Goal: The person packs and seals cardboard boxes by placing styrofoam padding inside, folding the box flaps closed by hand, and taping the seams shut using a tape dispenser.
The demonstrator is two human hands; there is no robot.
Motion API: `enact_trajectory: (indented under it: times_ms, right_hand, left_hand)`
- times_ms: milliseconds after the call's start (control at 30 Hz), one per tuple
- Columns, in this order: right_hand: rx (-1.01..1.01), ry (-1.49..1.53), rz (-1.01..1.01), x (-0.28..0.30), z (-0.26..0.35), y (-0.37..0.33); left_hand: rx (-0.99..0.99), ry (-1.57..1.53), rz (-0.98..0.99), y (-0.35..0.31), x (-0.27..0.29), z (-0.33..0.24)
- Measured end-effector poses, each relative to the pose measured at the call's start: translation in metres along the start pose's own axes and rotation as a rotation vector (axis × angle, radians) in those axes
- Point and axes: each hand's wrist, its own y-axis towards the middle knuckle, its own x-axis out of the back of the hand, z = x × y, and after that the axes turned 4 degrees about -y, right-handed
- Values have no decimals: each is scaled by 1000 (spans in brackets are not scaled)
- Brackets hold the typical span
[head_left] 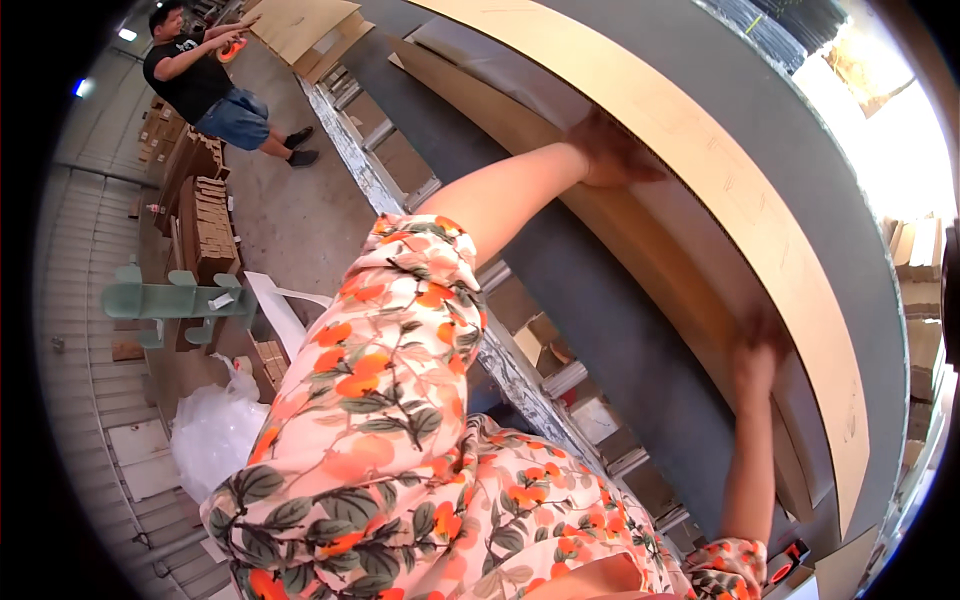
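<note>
A long, narrow cardboard carton lies across the dark grey tabletop, its far side standing up as a tall tan wall. Inside it shows a smooth, brownish, slightly glossy surface, possibly under film. My left hand reaches into the carton towards its far end, fingers stretched out and lying against that surface. Nearer the other end, my right hand reaches in too; its fingers are shadowed and blurred, so their grip is unclear. A near cardboard flap runs along below both hands.
Metal rollers line the table's near side. Beyond the left end, a co-worker holds an orange-red tool over another carton. Stacked cardboard, a pale green rack and a clear plastic bag stand at left.
</note>
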Motion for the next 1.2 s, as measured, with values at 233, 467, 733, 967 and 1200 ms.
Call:
enact_trajectory:
  times_ms: [233,467,733,967,1200]
  right_hand:
    - [-29,400,186,53,167,138]
    - [-38,224,3,-2,165,147]
    - [-7,-36,146,-14,171,155]
    - [-167,267,77,-8,180,156]
    - [-166,142,264,11,197,162]
  left_hand:
    - [-121,-52,-114,3,-6,-13]
    - [-500,-455,-267,-21,21,57]
    - [-182,209,-202,-15,81,220]
    - [-152,-116,-74,-2,77,232]
    - [380,336,64,5,103,372]
